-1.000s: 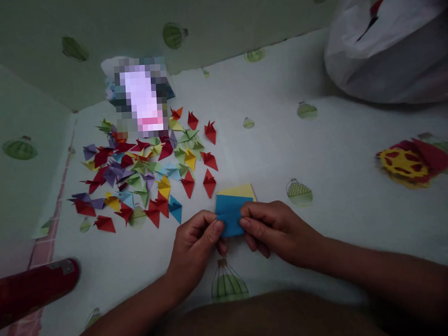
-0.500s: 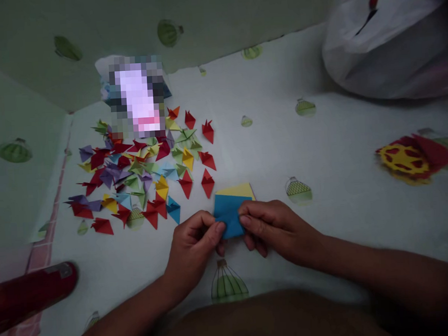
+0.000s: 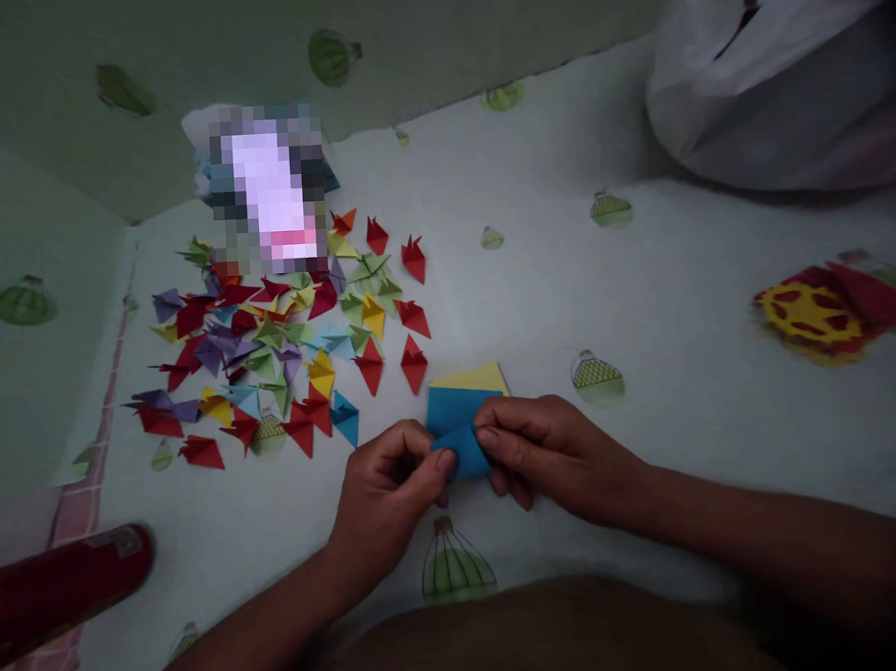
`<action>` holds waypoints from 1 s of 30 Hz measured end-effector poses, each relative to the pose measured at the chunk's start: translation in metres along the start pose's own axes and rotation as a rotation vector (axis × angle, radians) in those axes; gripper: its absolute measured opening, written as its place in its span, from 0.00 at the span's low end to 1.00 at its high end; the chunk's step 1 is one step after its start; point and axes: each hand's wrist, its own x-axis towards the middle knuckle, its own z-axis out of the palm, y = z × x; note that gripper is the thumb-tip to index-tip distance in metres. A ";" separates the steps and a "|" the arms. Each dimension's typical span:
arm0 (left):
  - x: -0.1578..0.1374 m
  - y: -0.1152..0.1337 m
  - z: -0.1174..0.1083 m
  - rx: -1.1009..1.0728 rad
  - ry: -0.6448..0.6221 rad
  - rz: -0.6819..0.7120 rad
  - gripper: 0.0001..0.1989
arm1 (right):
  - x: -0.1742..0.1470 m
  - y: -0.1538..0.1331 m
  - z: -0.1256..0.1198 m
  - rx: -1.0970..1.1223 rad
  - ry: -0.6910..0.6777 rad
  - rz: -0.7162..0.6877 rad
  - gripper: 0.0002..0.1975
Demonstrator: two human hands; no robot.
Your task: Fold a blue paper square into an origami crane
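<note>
Blue fold has tilted — angular, bright | darker blue layer behind

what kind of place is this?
Probably a home corner used for papercraft: balloon prints on the wall and work surface, many small folded papers, a white bag.

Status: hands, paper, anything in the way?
Left hand and right hand pinching small blue paper. Yellow sheet just beyond. Folded paper figures off left, clear of both hands.

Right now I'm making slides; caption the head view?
Left hand and right hand pinch blue paper near colourful folded pieces.
</note>
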 end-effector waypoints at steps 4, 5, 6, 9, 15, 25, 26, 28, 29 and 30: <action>0.000 -0.002 -0.001 0.024 -0.018 0.026 0.14 | 0.000 0.001 -0.001 -0.001 -0.013 -0.020 0.14; 0.000 -0.002 -0.002 0.027 -0.032 0.031 0.13 | 0.000 0.000 -0.001 -0.011 -0.011 -0.020 0.14; 0.000 -0.002 -0.003 0.026 -0.046 0.033 0.13 | 0.000 0.000 -0.001 -0.021 -0.006 -0.019 0.13; 0.000 -0.001 -0.004 0.008 -0.083 0.031 0.11 | 0.001 -0.002 -0.001 -0.036 0.010 -0.001 0.12; 0.000 -0.002 -0.003 -0.016 -0.120 0.045 0.11 | 0.000 -0.004 -0.001 -0.052 -0.012 0.012 0.12; -0.001 0.000 0.000 0.066 -0.089 0.213 0.12 | 0.001 -0.002 -0.001 -0.069 -0.054 0.012 0.12; -0.001 0.000 0.000 0.076 -0.089 0.223 0.12 | 0.001 -0.002 -0.001 -0.069 -0.059 0.004 0.12; 0.000 0.000 0.000 0.096 -0.088 0.243 0.12 | 0.001 -0.001 -0.002 -0.056 -0.072 -0.015 0.13; 0.000 0.000 0.000 0.106 -0.089 0.252 0.13 | 0.001 -0.001 -0.002 -0.046 -0.079 -0.025 0.13; 0.000 -0.001 0.000 0.115 -0.090 0.259 0.13 | 0.000 0.000 -0.002 -0.037 -0.083 -0.037 0.14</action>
